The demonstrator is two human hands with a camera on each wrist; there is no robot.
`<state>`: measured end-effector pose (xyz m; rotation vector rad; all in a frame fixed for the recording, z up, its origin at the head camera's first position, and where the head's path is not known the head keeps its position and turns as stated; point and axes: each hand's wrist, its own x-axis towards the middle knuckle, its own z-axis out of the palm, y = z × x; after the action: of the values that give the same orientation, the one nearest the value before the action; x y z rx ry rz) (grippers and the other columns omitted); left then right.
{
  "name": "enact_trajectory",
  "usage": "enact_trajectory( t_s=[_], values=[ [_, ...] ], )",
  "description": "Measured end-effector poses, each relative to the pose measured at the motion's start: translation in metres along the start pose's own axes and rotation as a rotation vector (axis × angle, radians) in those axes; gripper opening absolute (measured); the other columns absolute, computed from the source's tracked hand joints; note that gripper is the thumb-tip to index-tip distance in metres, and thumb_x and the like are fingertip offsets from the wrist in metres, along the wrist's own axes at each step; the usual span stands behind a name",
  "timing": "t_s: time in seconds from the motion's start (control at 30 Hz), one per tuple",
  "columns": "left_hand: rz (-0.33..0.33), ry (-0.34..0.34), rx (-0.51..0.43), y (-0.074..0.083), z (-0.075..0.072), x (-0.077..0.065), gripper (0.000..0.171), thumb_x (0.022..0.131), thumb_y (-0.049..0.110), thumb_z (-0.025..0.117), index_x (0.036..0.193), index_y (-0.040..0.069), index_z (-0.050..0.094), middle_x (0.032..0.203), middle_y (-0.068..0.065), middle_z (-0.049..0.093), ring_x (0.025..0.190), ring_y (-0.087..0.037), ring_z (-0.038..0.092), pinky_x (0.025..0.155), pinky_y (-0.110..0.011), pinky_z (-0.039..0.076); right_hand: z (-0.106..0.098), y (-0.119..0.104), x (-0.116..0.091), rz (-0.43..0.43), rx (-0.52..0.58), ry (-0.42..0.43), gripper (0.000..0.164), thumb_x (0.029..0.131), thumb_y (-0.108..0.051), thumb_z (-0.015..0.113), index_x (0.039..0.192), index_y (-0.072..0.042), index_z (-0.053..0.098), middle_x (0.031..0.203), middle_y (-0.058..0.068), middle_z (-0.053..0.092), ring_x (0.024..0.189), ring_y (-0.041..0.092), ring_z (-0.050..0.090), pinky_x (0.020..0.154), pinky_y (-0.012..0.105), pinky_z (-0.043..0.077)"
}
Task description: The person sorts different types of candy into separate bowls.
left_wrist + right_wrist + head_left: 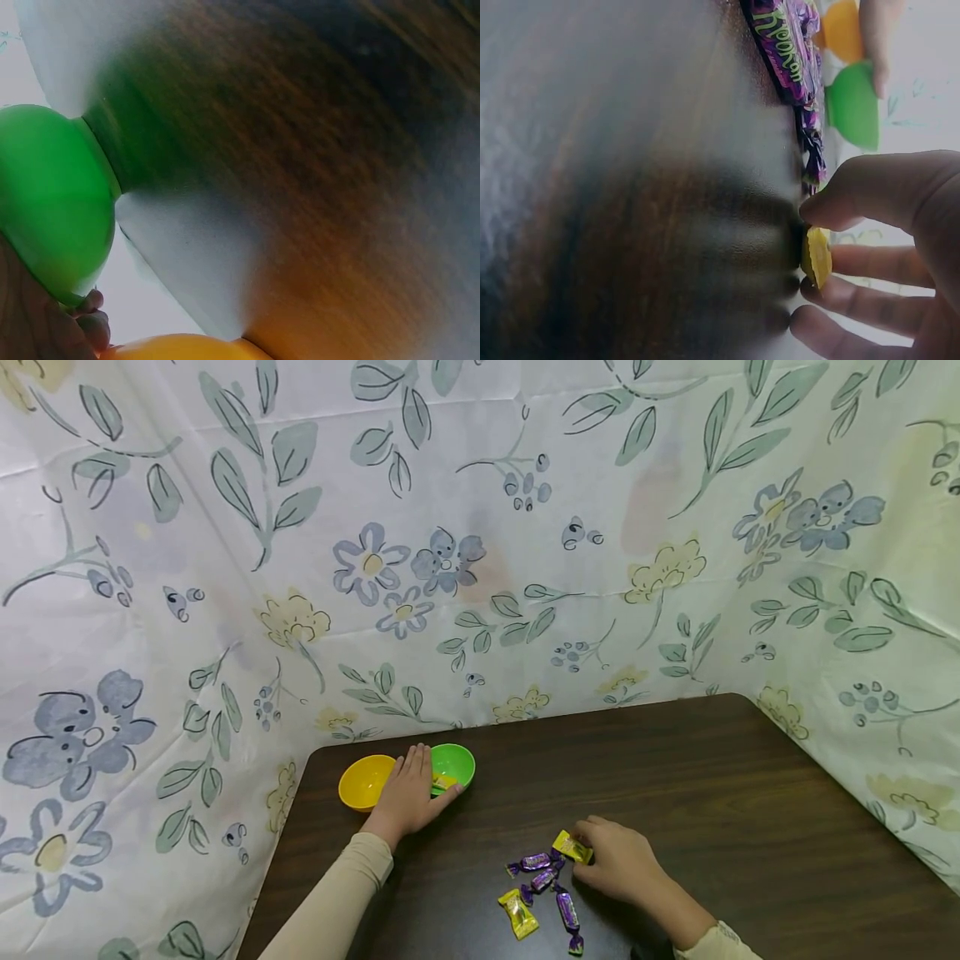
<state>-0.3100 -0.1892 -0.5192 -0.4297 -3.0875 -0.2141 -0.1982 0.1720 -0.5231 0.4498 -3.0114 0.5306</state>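
My left hand [408,795] rests over a green bowl [462,762], its fingers straight and its thumb spread along the near rim. A yellow-wrapped candy [444,782] shows inside that bowl. Beside it on the left stands an orange-yellow bowl [363,783], partly covered by the same hand. My right hand [621,860] pinches another yellow-wrapped candy [817,257] between thumb and fingers, low over the table. Next to these fingers lie several purple-wrapped candies [567,912] and one more yellow candy [518,913].
The dark wooden table [675,760] stands against a floral cloth [480,568] that hangs behind it and along both sides. Both bowls sit near the table's far left corner, and the loose candies lie nearer the front.
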Motion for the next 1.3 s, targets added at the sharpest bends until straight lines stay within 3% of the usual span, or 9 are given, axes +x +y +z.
enact_trajectory(
  t_s=[0.23,0.8,1.3],
  values=[
    [-0.001,-0.007,0.001,0.000,-0.001,0.000,0.111,0.099,0.085,0.031,0.167,-0.002,0.023,0.176,-0.021,0.023,0.165,-0.038,0.021,0.134,-0.056,0.017,-0.001,-0.001,0.003,-0.002,0.008,0.017,0.029,0.072,-0.021,0.082,0.100,-0.021,0.077,0.086,-0.014,0.059,0.069,0.003,0.048,0.055,0.028,0.043],
    [-0.005,-0.003,-0.001,-0.001,0.001,-0.002,0.110,0.099,0.084,0.033,0.167,-0.002,0.023,0.175,-0.021,0.025,0.164,-0.038,0.022,0.134,-0.056,0.018,0.004,-0.002,0.016,0.023,0.043,-0.009,0.024,0.074,-0.029,0.088,0.094,-0.020,0.078,0.088,-0.012,0.063,0.077,0.006,0.062,0.062,0.035,0.054],
    [-0.003,0.008,-0.002,-0.001,0.002,0.002,0.109,0.099,0.082,0.035,0.167,-0.003,0.025,0.175,-0.022,0.026,0.164,-0.039,0.023,0.134,-0.057,0.018,0.002,-0.007,0.027,0.020,0.058,-0.018,0.020,0.076,-0.030,0.087,0.090,-0.026,0.074,0.087,-0.014,0.061,0.068,0.006,0.050,0.056,0.032,0.044]
  ],
)
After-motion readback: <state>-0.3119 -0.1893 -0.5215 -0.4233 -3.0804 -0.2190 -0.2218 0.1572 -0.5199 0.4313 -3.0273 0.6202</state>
